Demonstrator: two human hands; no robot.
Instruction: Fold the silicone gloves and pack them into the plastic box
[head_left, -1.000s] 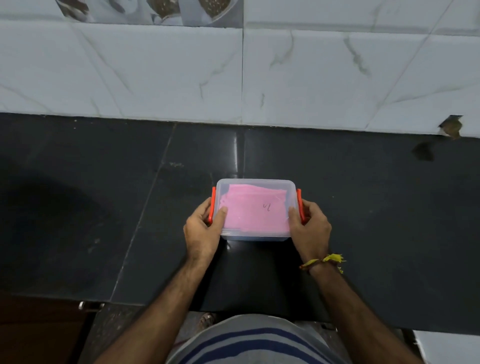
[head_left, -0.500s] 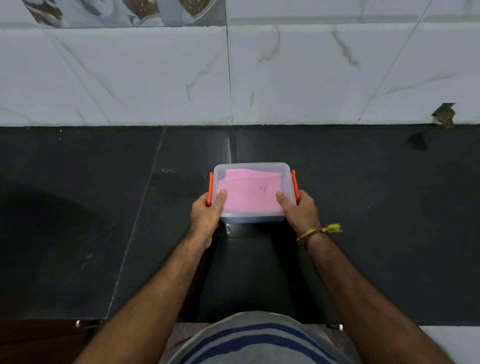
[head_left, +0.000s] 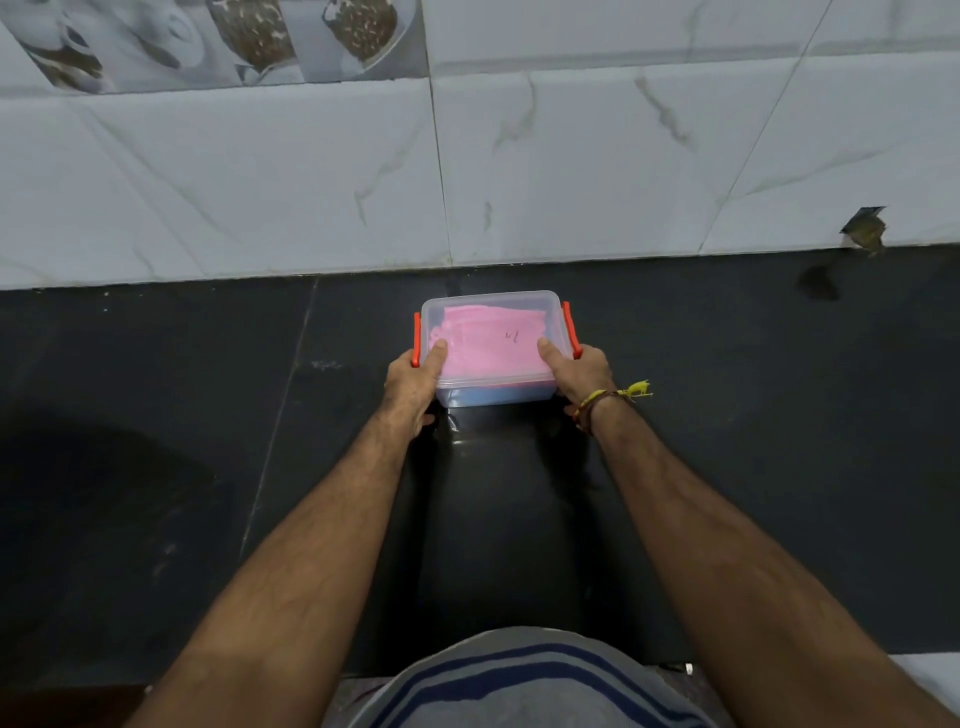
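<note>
Both hands grip the lidded plastic box (head_left: 492, 347) on the dark desk (head_left: 156, 415): left hand (head_left: 413, 382), right hand (head_left: 576, 375), thumbs on top. Pink gloves (head_left: 493, 343), seemingly folded, lie inside.

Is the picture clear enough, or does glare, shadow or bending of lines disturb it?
Head view: sharp overall; the box and both hands, left and right, are well lit. The counter shows a soft reflection below the box and a dark shadow at left. Wall tile lines bow slightly, from the wide lens.
</note>
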